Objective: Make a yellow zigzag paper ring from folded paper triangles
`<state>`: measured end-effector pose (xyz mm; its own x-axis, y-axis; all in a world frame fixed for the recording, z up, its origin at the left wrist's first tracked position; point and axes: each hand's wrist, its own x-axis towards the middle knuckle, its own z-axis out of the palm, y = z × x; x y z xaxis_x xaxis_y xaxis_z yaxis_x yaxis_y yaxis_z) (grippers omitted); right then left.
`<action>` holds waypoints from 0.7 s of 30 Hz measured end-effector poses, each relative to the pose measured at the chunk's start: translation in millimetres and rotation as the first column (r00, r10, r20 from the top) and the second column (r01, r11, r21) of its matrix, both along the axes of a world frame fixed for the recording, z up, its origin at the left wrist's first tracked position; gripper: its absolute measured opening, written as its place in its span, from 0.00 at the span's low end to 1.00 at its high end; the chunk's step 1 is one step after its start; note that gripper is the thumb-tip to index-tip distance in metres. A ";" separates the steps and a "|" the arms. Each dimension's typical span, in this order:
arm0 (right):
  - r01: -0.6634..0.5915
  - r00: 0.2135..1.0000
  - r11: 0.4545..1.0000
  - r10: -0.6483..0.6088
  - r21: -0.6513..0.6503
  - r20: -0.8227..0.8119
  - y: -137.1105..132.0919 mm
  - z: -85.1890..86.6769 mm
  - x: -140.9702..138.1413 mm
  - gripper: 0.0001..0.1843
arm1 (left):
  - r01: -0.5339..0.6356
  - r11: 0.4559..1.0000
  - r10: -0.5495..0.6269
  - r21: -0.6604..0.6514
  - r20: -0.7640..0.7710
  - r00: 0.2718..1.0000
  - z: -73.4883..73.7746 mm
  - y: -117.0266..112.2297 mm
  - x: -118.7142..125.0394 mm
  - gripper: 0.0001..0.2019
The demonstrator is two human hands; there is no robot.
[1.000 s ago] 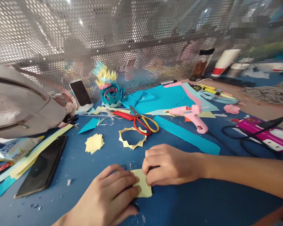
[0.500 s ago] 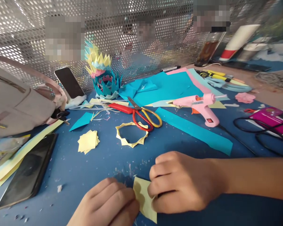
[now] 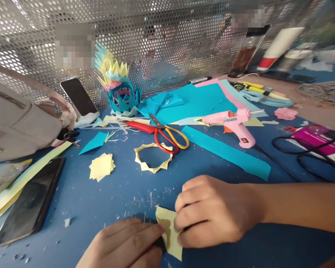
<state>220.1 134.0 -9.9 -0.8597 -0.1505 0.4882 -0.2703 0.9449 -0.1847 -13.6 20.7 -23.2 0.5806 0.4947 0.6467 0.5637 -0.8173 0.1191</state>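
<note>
Both my hands meet at the bottom middle of the blue tabletop (image 3: 128, 193) on a small yellow paper square (image 3: 167, 230). My right hand (image 3: 212, 212) pinches its right edge with curled fingers. My left hand (image 3: 125, 245) presses fingertips against its left edge, and the paper is lifted and creased between them. Further back lie a yellow paper ring with pointed edges (image 3: 153, 158), a stack of small yellow squares (image 3: 101, 167) and red-and-yellow scissors (image 3: 163, 136).
A pink glue gun (image 3: 234, 123) and a teal paper strip (image 3: 226, 152) lie right of centre. A dark phone (image 3: 28, 204) lies left, another phone (image 3: 78, 96) leans on the perforated metal screen. A bag (image 3: 19, 119) fills the left, a paper flower model (image 3: 118, 87) stands behind.
The yellow square, flat on the table a second ago, is now raised and bent between my fingers. Both hands have shifted slightly nearer to me.
</note>
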 end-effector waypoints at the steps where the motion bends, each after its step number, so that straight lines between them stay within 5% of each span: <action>1: -0.004 1.000 1.000 0.004 -0.007 -0.006 0.1 -0.7 0.1 0.06 | 0.000 1.000 0.000 0.012 0.002 1.000 -2.4 0.9 0.5 0.13; 7: -0.031 0.999 0.999 0.031 -0.007 -0.023 0.2 -3.4 -0.5 0.07 | 0.014 0.999 -0.011 0.032 -0.103 0.995 -5.1 1.3 -0.3 0.13; 13: -0.022 1.000 1.000 0.021 -0.011 -0.020 -0.1 -3.5 -0.5 0.09 | -0.040 0.995 0.013 -0.096 -0.266 0.964 6.3 -5.0 -1.1 0.13; 21: -0.030 0.999 1.000 0.030 0.006 -0.011 1.7 -2.6 -0.4 0.10 | -0.019 1.000 0.017 -0.011 -0.137 0.990 7.9 -3.0 1.5 0.12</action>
